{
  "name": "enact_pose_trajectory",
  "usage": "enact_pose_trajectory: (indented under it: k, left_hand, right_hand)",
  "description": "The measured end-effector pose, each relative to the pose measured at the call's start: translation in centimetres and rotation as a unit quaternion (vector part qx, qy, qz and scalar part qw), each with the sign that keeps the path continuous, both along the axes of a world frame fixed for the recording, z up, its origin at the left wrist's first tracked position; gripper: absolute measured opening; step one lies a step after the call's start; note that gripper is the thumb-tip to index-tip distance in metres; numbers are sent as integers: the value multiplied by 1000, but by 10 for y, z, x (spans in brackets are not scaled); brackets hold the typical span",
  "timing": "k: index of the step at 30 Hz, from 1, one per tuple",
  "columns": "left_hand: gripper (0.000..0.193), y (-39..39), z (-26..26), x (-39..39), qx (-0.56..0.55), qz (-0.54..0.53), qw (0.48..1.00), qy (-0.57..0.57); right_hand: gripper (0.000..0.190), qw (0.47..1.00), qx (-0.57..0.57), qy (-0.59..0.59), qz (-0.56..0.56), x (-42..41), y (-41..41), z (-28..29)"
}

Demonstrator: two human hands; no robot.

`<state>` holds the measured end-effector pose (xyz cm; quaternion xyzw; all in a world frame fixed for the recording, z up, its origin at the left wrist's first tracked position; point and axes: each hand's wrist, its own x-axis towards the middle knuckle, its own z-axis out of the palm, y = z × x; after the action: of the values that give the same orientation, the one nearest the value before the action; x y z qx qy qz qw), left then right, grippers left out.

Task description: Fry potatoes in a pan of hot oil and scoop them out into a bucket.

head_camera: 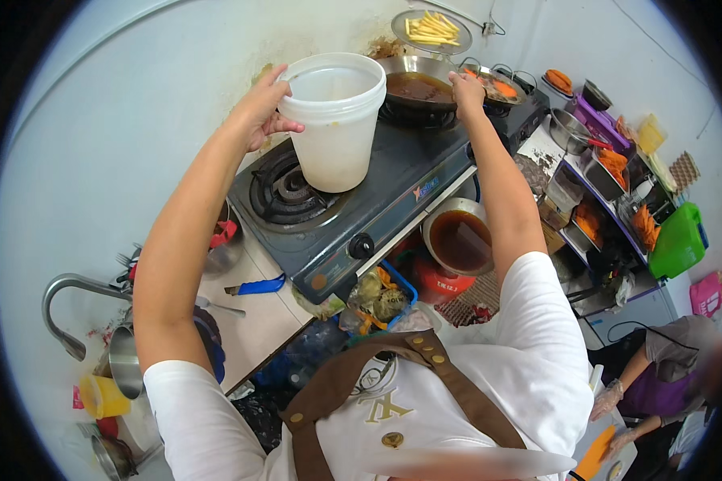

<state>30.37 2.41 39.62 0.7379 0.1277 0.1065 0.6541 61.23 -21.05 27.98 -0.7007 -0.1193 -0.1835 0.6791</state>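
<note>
My left hand (266,111) grips the rim of a white plastic bucket (337,147) with its fingers. The bucket appears in front of the black gas stove (391,162), beside a bare burner (292,186); I cannot tell whether its base rests there. My right hand (469,95) is closed at the right side of a wok of brown oil (418,87). It appears to hold the handle of a mesh skimmer (400,27), mostly hidden by the fingers. Pale yellow French fries (433,29) lie on the skimmer, above the wok's far rim.
Right of the wok sits another pan (508,90) with orange pieces. Below the stove front are a pot of brown liquid (460,237) and a red gas cylinder (439,279). A blue-handled knife (259,286) lies on the left counter. A gloved co-worker (668,373) works at lower right.
</note>
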Motion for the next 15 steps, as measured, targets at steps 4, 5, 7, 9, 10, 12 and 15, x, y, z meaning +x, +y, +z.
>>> enact_pose_trajectory:
  k: [4, 5, 7, 9, 10, 12, 15]
  left_hand:
    - [68, 0, 2, -1, 7, -8, 1000, 6]
    - [68, 1, 2, -1, 11, -6, 1000, 9]
    - [68, 3, 1, -3, 3, -4, 1000, 9]
    - [69, 3, 2, -4, -3, -7, 1000, 9]
    - [69, -3, 3, -2, -1, -6, 1000, 5]
    - [68, -6, 3, 1, 2, -2, 1000, 3]
    - [68, 2, 0, 0, 4, 5, 1000, 8]
  right_hand:
    - [15, 999, -32, 17, -1, 1, -3, -14]
    - [17, 999, -32, 30, -15, -3, -5, -20]
    - [18, 998, -31, 41, -22, -14, -3, -30]
    - [21, 997, -70, 30, 4, -20, -4, -37]
    - [21, 995, -89, -11, -39, -9, -13, -41]
    - [21, 996, -71, 2, -52, -2, -21, -46]
    - [20, 997, -67, 14, -37, -10, -16, -45]
